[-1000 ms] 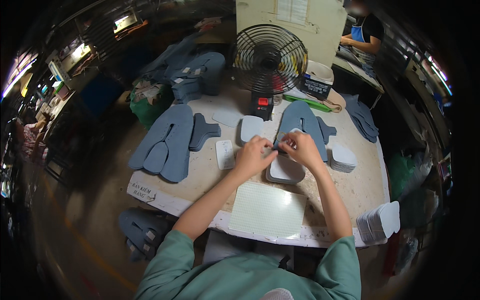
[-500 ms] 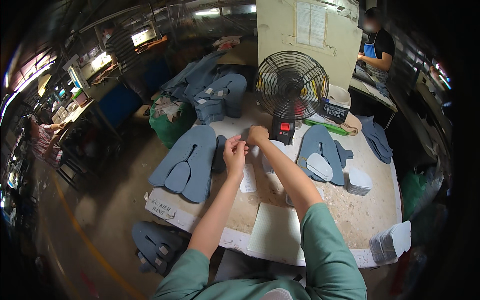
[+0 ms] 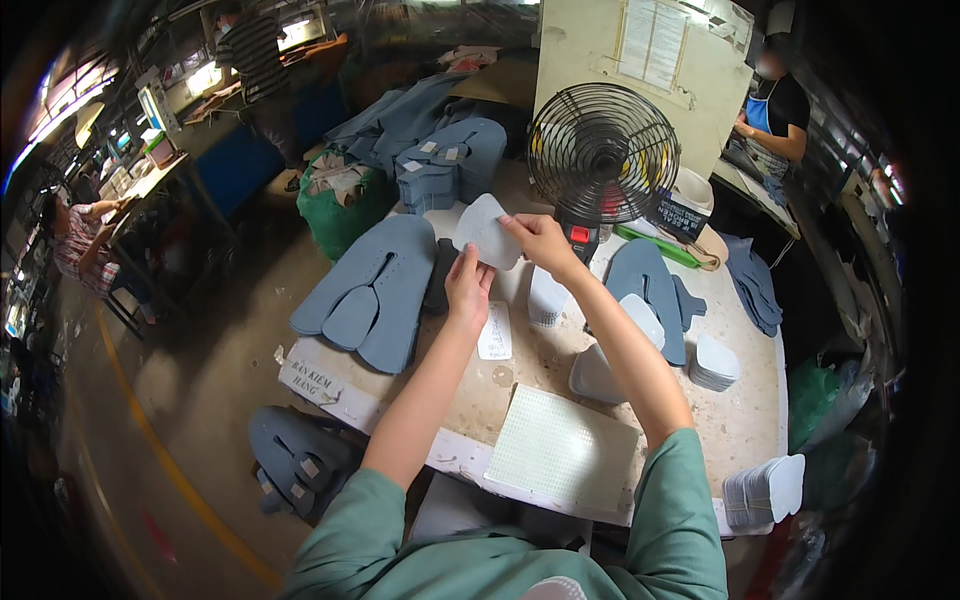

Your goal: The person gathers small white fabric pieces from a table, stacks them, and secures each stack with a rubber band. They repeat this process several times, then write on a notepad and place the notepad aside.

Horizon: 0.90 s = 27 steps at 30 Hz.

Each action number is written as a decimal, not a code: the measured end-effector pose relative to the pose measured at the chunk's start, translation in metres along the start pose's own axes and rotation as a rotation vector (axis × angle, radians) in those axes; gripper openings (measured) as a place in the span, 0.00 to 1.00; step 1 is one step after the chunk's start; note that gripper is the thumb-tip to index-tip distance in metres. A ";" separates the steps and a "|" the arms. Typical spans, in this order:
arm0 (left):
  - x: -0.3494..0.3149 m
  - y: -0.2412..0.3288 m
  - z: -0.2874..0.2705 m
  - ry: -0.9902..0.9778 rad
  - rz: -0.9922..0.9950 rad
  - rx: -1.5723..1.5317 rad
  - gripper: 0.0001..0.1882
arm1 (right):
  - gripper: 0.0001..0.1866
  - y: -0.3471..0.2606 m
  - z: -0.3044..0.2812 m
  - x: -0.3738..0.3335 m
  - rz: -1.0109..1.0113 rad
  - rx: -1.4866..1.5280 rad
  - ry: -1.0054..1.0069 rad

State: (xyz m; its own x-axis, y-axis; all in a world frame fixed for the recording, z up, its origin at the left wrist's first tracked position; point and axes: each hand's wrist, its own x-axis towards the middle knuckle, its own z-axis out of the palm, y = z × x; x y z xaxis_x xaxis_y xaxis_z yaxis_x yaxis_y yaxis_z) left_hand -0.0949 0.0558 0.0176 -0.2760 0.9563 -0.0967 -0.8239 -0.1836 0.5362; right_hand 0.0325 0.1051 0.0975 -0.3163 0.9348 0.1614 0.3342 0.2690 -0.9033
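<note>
A thin pale grey rounded piece (image 3: 484, 230), like a cut shoe part, is held up over the far half of the table. Its lower edge is pinched by my left hand (image 3: 469, 286), thumb in front and fingers behind. On its right edge, my right hand (image 3: 541, 244) has closed its fingers. Below my right forearm lies a stack of similar pale pieces (image 3: 596, 374). Another pale stack (image 3: 547, 297) stands just under my right wrist. To the left of my hands lie large blue-grey cut shapes (image 3: 362, 290) in a layered pile.
A black caged fan (image 3: 604, 155) stands at the table's back. Blue-grey stacks (image 3: 440, 160) sit far left, beside a green sack (image 3: 340, 215). Gridded paper (image 3: 560, 445) lies at the front edge. More pale stacks (image 3: 715, 362) are on the right. Several people work farther off.
The pale piece, not discernible between my hands before, now faces me with its flat side. My hands have moved apart slightly, the right one rightward. The view has shifted a little.
</note>
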 end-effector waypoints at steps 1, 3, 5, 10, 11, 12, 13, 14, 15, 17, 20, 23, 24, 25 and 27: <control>0.001 0.000 0.000 0.001 0.009 0.025 0.18 | 0.18 -0.001 -0.003 -0.004 -0.014 0.009 0.029; 0.002 0.003 -0.001 0.027 0.048 0.030 0.17 | 0.16 0.000 -0.010 -0.012 -0.007 0.043 0.084; 0.007 0.008 -0.003 0.065 0.091 0.075 0.17 | 0.16 0.003 -0.020 -0.017 -0.017 0.172 0.095; 0.013 0.015 -0.004 0.091 0.083 -0.092 0.15 | 0.14 0.015 -0.031 -0.019 0.077 0.229 0.044; 0.013 0.017 -0.004 0.111 0.051 -0.129 0.15 | 0.12 0.018 -0.028 -0.017 0.112 0.225 0.054; 0.014 0.019 -0.004 -0.003 -0.083 -0.244 0.17 | 0.12 0.021 -0.025 -0.014 0.154 0.276 0.068; 0.013 0.024 -0.005 -0.133 -0.225 -0.358 0.18 | 0.12 0.024 -0.020 -0.012 0.194 0.336 0.079; 0.011 0.028 -0.006 -0.261 -0.365 -0.473 0.20 | 0.11 0.027 -0.017 -0.010 0.268 0.404 0.098; 0.009 0.032 -0.006 -0.312 -0.486 -0.584 0.22 | 0.11 0.029 -0.015 -0.010 0.234 0.284 0.109; 0.002 0.032 -0.002 -0.614 -0.677 -0.663 0.26 | 0.11 0.030 -0.017 -0.012 0.252 0.065 0.161; -0.010 0.032 0.008 -0.789 -0.789 -0.579 0.36 | 0.11 0.029 -0.040 -0.029 0.118 0.026 0.038; -0.023 0.029 0.019 -0.793 -0.791 -0.411 0.48 | 0.11 0.033 -0.079 -0.057 0.005 -0.154 0.063; -0.027 0.027 0.021 -0.778 -0.780 -0.353 0.51 | 0.11 0.037 -0.095 -0.068 -0.047 -0.204 0.085; -0.029 0.026 0.024 -0.769 -0.779 -0.295 0.58 | 0.11 0.042 -0.112 -0.077 -0.001 -0.337 0.125; -0.032 0.023 0.026 -0.699 -0.786 -0.259 0.59 | 0.16 0.053 -0.147 -0.097 0.136 -0.614 0.163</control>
State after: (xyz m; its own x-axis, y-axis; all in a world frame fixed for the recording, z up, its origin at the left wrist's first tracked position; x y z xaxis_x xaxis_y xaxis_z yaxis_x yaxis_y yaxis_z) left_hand -0.0924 0.0269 0.0546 0.6507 0.7305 0.2072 -0.7492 0.5733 0.3315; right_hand 0.2112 0.0626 0.0924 -0.1126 0.9801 0.1634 0.8241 0.1840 -0.5357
